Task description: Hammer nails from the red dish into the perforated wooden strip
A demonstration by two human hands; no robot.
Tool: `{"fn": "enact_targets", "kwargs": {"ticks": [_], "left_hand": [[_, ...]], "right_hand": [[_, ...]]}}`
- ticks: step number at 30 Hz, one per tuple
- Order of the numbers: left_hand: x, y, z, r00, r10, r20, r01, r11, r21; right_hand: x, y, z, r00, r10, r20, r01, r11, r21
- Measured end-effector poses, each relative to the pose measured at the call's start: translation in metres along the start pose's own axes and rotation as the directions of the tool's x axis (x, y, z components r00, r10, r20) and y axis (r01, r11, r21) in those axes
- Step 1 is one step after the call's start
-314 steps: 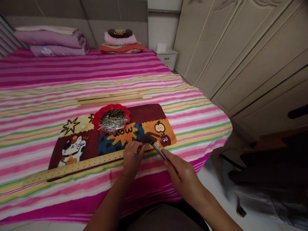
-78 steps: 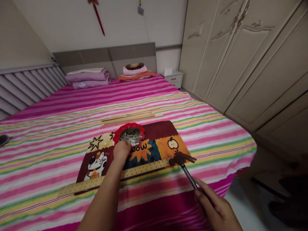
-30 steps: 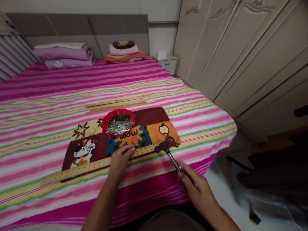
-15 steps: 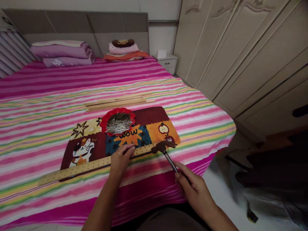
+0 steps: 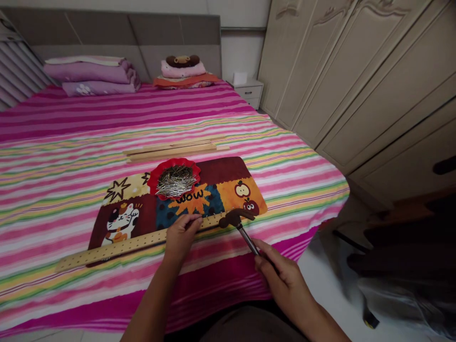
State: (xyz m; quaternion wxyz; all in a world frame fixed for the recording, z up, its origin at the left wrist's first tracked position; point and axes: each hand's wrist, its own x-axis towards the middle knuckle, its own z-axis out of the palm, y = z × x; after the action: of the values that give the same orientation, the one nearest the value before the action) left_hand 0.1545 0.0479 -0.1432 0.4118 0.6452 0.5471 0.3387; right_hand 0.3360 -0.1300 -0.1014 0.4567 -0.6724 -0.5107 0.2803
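Your right hand (image 5: pixel 285 275) curls round the hammer (image 5: pixel 235 217) by the near-right corner of the mat (image 5: pixel 224 168), claw pointing right, handle slanting toward you. Your left hand (image 5: pixel 182 232) is pinched at the perforated strip (image 5: pixel 131 245); whether on anything, I cannot tell. The strip runs along the near edge, past the near-left corner. The mat reads "WOW".

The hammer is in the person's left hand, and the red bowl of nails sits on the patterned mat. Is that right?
Not quite: the head view shows the hammer in the right hand, not the left hand. The rest stands: the red bowl of nails sits on the patterned mat.
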Motion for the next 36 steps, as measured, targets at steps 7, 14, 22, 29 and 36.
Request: {"fn": "enact_targets", "kwargs": {"ticks": [7,14,22,29,36], "left_hand": [[-0.004,0.004,0.001,0.997,0.077,-0.014,-0.076,0.994,0.083],[-0.003,0.004,0.000,0.994,0.110,-0.022,-0.105,0.982,0.157],[-0.002,0.004,0.000,0.995,0.096,0.000,-0.095,0.987,0.132],[0.015,0.009,-0.025,0.999,0.045,-0.009,-0.043,0.989,0.144],[0.073,0.024,-0.040,0.952,0.272,-0.138,-0.150,0.810,0.567]], "right_hand": [[0.021,-0.013,0.015,0.978,-0.193,0.081,0.197,0.979,-0.047],[0.040,-0.022,0.033,0.940,-0.297,0.166,0.325,0.929,-0.177],[0.035,-0.021,0.024,0.950,-0.292,0.112,0.306,0.943,-0.134],[0.015,-0.012,-0.002,0.983,-0.179,-0.032,0.174,0.977,-0.120],[0.005,0.007,-0.008,0.995,-0.077,-0.058,0.070,0.992,-0.106]]}}
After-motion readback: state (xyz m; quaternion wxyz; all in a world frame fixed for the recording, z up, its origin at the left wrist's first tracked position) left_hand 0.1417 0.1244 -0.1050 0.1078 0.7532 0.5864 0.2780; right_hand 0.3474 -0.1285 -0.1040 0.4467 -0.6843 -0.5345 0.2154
